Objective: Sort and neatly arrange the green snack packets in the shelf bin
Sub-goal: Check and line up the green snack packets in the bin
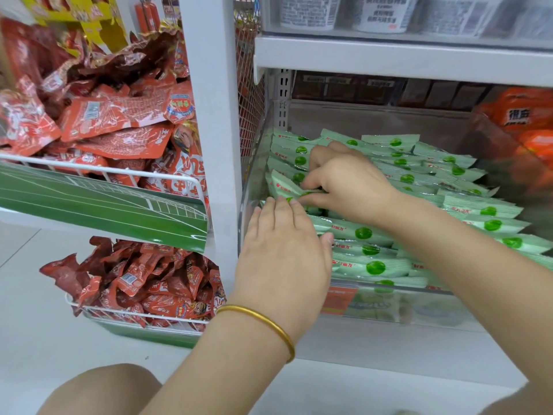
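In the head view, a clear bin (419, 308) stands on the lower white shelf (389, 348) and is filled with green packets (374, 266). The packets lie in overlapping rows from the front wall to the back of the bin, and each one has a round dark green mark.

The left hand (284, 253) lies flat on the packets at the front left corner of the bin. Its fingers are straight and close together, and it holds nothing. On its wrist there is a gold bangle (263, 323).

The right hand (350, 181) reaches across the rows from the right side to the left part of the bin. Its fingers are curled, and the thumb and fingertips pinch a tilted packet (284, 185), which stands higher than the others near the left wall. The left fingertips are just beside the right thumb.

To the left of the white post (209, 115), an upper wire basket (125, 175) and a lower wire basket (134, 320) hold red packets (119, 121). At the right of the bin are orange packets (523, 115). On the shelf above stand white cups (308, 10).
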